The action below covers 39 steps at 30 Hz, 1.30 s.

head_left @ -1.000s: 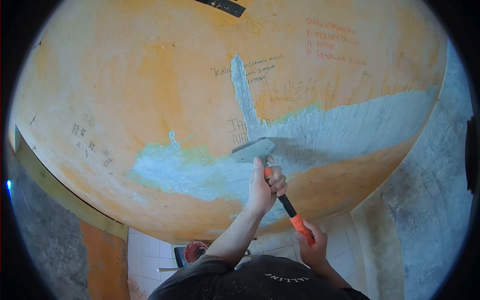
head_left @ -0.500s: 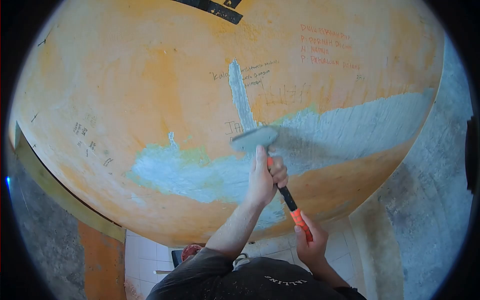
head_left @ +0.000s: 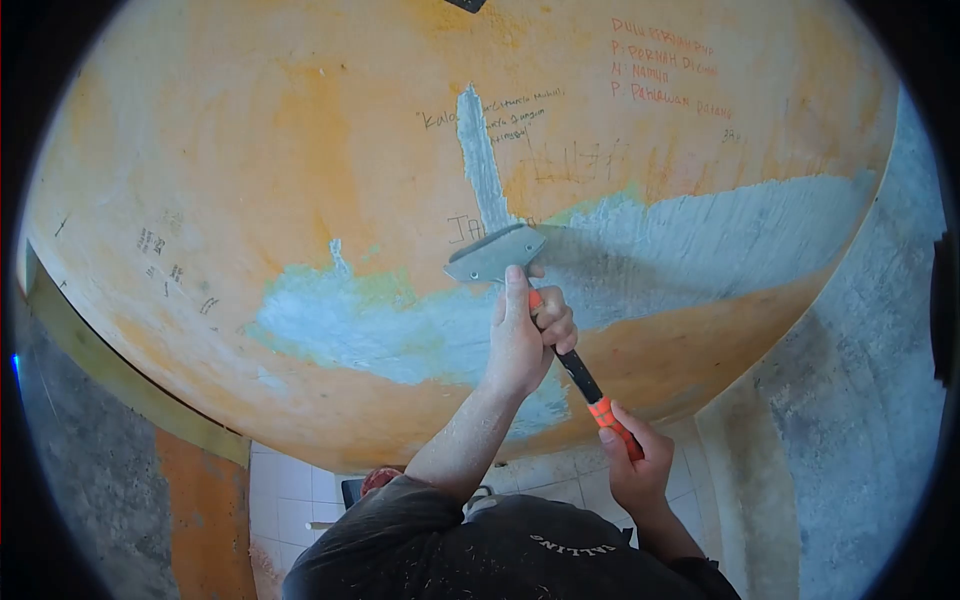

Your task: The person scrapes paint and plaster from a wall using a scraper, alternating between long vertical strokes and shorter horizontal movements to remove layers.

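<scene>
Wall (head_left: 230, 180) fills most of the view, its orange paint likely brittle at the ragged edges of the pale blue patch (head_left: 340, 325). Scraper (head_left: 505, 258) slants up before it, head by the foot of the narrow bare strip (head_left: 482, 165); blade contact is hard to judge from here. It looks stiff and a little top-heavy, best held at two spots: left fingers curled round the neck, thumb up against the head, right fingers wrapped round the orange end grip (head_left: 628, 440).
</scene>
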Each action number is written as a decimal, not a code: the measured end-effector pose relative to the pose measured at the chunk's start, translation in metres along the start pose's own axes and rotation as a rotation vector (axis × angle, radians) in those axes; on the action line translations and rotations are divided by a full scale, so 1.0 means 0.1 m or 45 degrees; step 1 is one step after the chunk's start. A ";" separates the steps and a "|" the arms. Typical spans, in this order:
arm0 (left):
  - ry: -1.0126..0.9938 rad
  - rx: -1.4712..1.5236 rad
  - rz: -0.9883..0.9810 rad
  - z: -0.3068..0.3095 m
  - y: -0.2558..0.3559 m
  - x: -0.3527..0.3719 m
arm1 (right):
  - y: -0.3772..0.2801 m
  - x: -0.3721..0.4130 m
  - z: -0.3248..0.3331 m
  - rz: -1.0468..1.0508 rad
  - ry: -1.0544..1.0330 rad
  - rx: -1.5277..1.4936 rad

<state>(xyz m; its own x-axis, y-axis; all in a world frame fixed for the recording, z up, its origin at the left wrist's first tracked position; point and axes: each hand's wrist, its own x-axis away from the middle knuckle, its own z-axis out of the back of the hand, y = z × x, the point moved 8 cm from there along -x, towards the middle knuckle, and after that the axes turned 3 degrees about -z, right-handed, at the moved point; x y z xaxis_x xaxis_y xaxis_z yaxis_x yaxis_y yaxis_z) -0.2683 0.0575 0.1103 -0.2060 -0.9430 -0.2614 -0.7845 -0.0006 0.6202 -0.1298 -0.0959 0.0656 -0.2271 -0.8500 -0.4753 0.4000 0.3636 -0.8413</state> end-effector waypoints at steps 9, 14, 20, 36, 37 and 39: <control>0.039 -0.077 -0.021 -0.06 0.06 -0.04 | 0.00 -0.06 0.00 -0.110 -0.059 -0.085; 0.043 -0.077 0.042 0.01 -0.01 0.02 | 0.06 0.05 0.00 -0.067 -0.049 -0.064; 0.039 -0.070 -0.031 -0.05 0.08 0.00 | 0.12 0.07 0.00 -0.134 -0.083 -0.101; -0.023 -0.130 -0.010 -0.13 0.15 -0.08 | -0.09 -0.08 -0.01 -0.030 0.011 -0.035; 0.002 -0.142 -0.038 -0.16 0.18 -0.09 | -0.06 -0.10 -0.01 -0.150 -0.055 -0.110; 0.024 -0.128 0.001 -0.09 0.12 -0.02 | -0.01 -0.01 -0.03 -0.084 -0.030 -0.086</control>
<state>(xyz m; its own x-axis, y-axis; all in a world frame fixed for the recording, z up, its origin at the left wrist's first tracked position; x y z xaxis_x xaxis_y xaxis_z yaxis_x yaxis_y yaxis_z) -0.2721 0.0564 0.1251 -0.1950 -0.9492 -0.2471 -0.7212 -0.0320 0.6920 -0.1329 -0.0939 0.0659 -0.2298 -0.8813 -0.4129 0.3239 0.3308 -0.8864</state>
